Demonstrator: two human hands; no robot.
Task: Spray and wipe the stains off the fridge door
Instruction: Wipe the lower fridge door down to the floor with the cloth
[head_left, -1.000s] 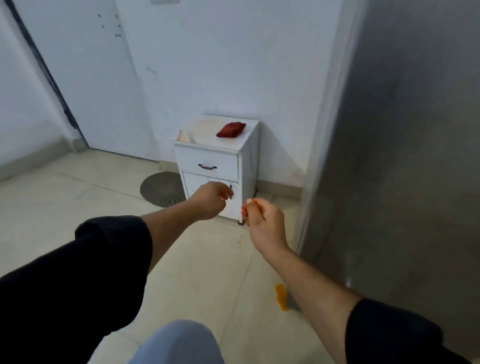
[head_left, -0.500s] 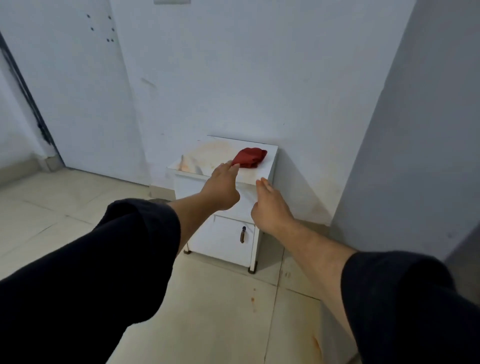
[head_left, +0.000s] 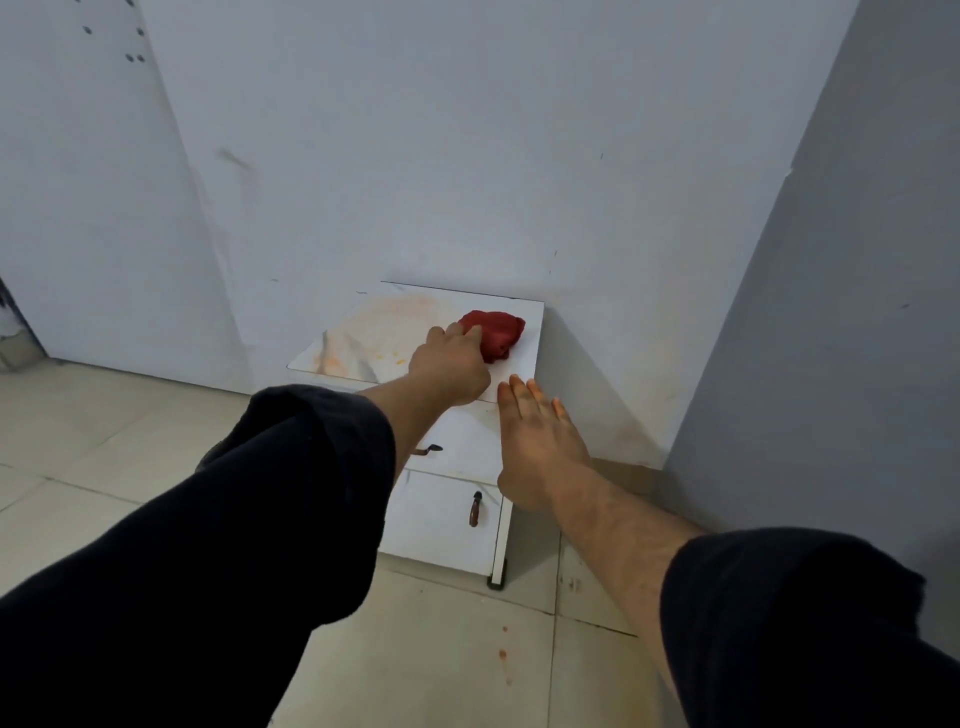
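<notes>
Left hand (head_left: 451, 366) extended over the top of the small white cabinet (head_left: 363, 332), fingers curled loosely, fingertips touching the near-left edge of the red cloth (head_left: 496, 332). Cannot tell whether the fingers have closed on the fabric; the knuckles hide the contact. Nothing else in that hand.

Right hand (head_left: 537, 441) flat, fingers straight and together, empty, hovering near the cabinet's front edge.

Cloth sits bunched at the back-right of the cabinet top, close to the wall. From the left hand it lies at about 1 o'clock, touching. From the right hand it lies at about 11 o'clock, apart, with the left hand partly between. Left hand clearly the nearer of the 2.

Cloth's long axis: roughly 10 to 4 o'clock, though crumpled, so this is loose.

Judgement: pickup of the wiping cloth in hand; a short further reach toward 1 o'clock should seat the fingers over the bundle.

No spray bottle in view. Grey panel (head_left: 857, 312) at 3 o'clock, probably the fridge.

Orange smears on the cabinet top and floor tiles (head_left: 503, 653).
</notes>
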